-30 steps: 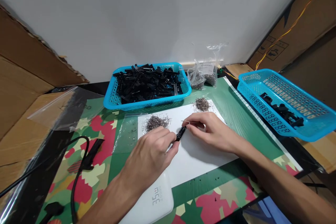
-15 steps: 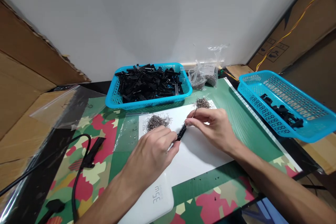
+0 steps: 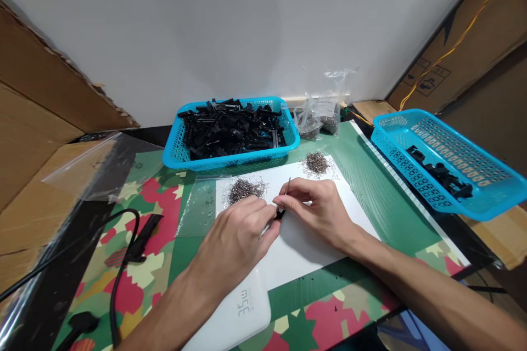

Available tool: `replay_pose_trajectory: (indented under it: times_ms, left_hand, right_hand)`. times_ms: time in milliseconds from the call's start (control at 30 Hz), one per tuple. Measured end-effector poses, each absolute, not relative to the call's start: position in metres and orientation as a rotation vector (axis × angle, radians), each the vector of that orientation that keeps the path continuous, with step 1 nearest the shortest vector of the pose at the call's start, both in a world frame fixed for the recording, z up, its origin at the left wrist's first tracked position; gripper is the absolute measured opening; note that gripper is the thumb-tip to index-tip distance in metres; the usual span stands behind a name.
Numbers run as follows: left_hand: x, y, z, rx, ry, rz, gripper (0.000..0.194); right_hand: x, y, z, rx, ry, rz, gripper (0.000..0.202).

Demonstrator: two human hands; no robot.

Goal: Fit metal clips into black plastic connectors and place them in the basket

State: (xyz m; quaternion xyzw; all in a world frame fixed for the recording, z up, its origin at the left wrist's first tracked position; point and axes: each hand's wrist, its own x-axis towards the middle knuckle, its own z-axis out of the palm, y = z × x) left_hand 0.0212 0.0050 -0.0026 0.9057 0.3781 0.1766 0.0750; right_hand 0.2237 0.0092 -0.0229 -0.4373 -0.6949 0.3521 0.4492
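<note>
Over the white paper, my left hand is closed around a small black plastic part, mostly hidden by the fingers. My right hand pinches a thin metal tool whose slender end sticks up above the fingers. Its fingertips meet the black part right beside my left fingertips, so the tool's lower end cannot be seen. Behind my left hand lies a heap of tiny metal pieces, and a second heap of them sits farther back, beyond my right hand.
A blue basket full of black plastic parts stands at the back. Another blue basket on the right holds several. Bags of metal pieces stand behind. A white power bank and a black cable lie in front.
My right hand has moved left and slightly down, right up against my left hand. The black part, visible between the hands before, is now mostly covered.
</note>
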Motion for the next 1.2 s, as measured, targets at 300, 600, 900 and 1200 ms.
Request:
replay_pose_trajectory:
  times_ms: [300,600,900,1200]
  left_hand:
    - [0.022,0.005,-0.002,2.631,1.140,0.501,0.012]
    - [0.023,0.004,-0.004,2.543,1.167,0.565,0.013]
    - [0.023,0.005,-0.004,2.481,1.240,0.551,0.016]
    - [0.021,0.011,-0.004,2.542,1.250,0.611,0.023]
  right_hand:
    - [0.222,0.007,-0.021,-1.064,-1.913,0.685,0.034]
    - [0.220,0.003,-0.034,-1.041,-1.893,0.575,0.033]
    - [0.215,0.003,-0.043,-0.978,-1.894,0.489,0.038]
    - [0.218,0.014,-0.029,-0.941,-1.682,0.709,0.023]
